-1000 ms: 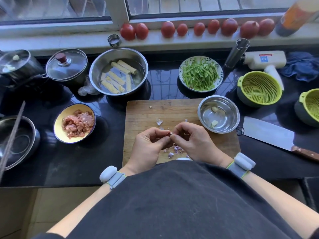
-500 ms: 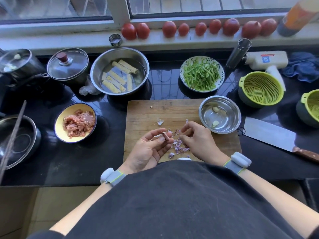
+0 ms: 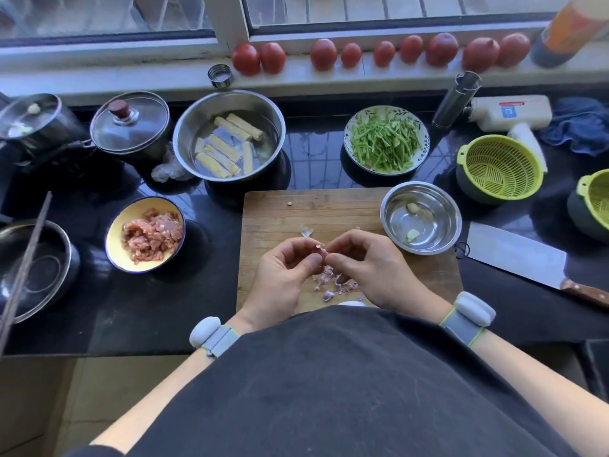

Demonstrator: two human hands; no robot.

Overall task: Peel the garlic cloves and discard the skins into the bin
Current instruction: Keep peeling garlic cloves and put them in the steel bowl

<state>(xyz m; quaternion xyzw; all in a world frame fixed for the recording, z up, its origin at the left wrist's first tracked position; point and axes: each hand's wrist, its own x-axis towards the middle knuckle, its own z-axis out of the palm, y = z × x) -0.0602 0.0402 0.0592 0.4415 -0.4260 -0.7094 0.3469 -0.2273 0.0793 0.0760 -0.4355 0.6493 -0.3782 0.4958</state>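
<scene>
As hands (image 3: 286, 275) rejoin, clove (image 3: 318, 249) seemingly pinched

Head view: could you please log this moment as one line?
left hand: pinches purple-skinned garlic clove | right hand: picks its skin | loose skins: on wooden board

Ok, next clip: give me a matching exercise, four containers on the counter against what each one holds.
Containers:
1. yellow bowl
2. small steel bowl
3. large steel bowl
4. patterned plate

Contents:
A. green vegetable strips
B. pale rolls in water
C. minced meat
D. peeled garlic cloves

Pairs: 1-C, 2-D, 3-B, 4-A
</scene>
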